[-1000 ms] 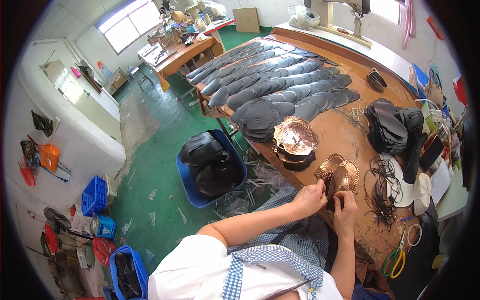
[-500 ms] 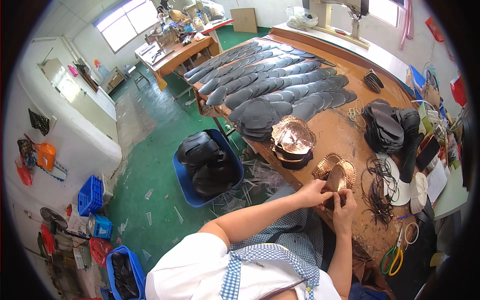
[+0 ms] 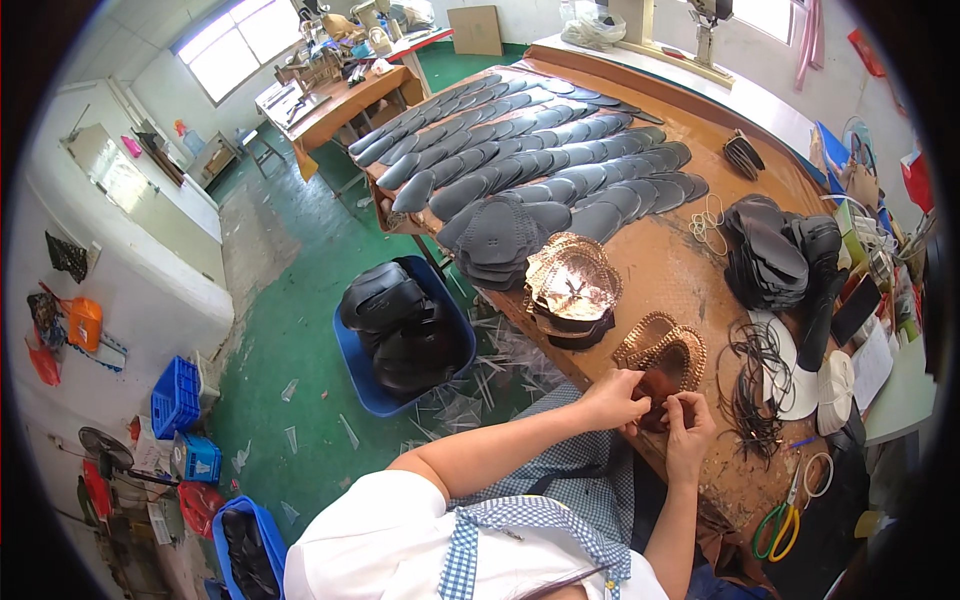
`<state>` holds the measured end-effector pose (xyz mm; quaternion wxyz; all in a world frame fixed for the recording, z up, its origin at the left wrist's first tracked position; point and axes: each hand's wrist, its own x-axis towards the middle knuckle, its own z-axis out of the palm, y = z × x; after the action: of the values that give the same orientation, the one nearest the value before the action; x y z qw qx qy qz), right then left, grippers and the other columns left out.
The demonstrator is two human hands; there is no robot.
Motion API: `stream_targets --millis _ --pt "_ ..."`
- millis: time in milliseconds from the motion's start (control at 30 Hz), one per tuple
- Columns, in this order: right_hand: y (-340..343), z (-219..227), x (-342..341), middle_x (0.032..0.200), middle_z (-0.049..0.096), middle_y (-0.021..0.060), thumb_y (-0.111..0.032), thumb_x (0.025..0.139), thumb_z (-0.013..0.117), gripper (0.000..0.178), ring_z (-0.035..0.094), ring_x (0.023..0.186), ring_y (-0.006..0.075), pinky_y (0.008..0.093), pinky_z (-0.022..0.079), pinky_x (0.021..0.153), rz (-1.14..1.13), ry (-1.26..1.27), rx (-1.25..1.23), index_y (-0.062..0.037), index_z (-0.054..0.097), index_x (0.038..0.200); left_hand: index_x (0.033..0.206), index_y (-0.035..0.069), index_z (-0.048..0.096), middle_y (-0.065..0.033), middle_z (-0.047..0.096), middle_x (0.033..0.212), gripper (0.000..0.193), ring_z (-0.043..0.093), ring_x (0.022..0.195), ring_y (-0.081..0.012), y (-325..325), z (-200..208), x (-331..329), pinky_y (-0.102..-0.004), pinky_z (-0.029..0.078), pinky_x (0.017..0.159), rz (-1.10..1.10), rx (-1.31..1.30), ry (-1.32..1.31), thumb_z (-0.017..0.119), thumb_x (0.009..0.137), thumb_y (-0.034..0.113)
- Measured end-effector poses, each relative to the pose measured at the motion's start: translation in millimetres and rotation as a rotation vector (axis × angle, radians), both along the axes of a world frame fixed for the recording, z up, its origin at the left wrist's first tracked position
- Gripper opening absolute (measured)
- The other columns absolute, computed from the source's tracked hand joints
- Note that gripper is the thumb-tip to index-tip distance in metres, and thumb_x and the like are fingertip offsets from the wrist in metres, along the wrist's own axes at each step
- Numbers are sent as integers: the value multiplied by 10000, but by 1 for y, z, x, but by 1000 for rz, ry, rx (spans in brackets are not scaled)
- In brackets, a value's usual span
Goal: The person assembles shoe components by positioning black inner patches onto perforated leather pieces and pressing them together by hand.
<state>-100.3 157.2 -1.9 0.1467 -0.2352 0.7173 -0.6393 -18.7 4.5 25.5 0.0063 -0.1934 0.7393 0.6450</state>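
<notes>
A shiny copper-coloured shoe upper with a scalloped, braided-looking rim lies near the table's front edge. My left hand is closed on its near end, thumb and fingers pinching the brown underside. Just to the right, my right hand has its thumb and fingertips pressed together close to the same end; whatever sits between them is too small to make out. Beside the upper is another copper piece, partly overlapped. A stack of copper uppers stands farther left, next to a pile of dark grey uppers.
Rows of dark shoe pieces cover the far tabletop. On the right lie black laces, a black stack, a cord bundle and scissors. A blue tub of black pieces stands on the green floor.
My right hand has come slightly away from the upper's near end, its fingertips still together. My left hand keeps its grip. The whole view has shifted a little.
</notes>
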Motion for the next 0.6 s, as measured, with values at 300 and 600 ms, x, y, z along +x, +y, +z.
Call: stream_targets --millis 300,600 --pt "-2 -1 -3 728 593 6 -92 930 645 105 539 655 76 230 431 600 -20 41 32 -2 613 887 1017 -78 578 -113 669 703 224 685 542 -174 -1 -2 -5 -275 537 451 1 -14 -1 581 877 96" --pt "-5 -3 -6 685 585 -1 -93 926 652 113 524 601 63 219 414 549 -57 76 19 -3 613 869 1050 -67 600 -113 670 731 236 687 550 -177 -1 -4 -7 -270 537 445 -19 59 25 554 870 79"
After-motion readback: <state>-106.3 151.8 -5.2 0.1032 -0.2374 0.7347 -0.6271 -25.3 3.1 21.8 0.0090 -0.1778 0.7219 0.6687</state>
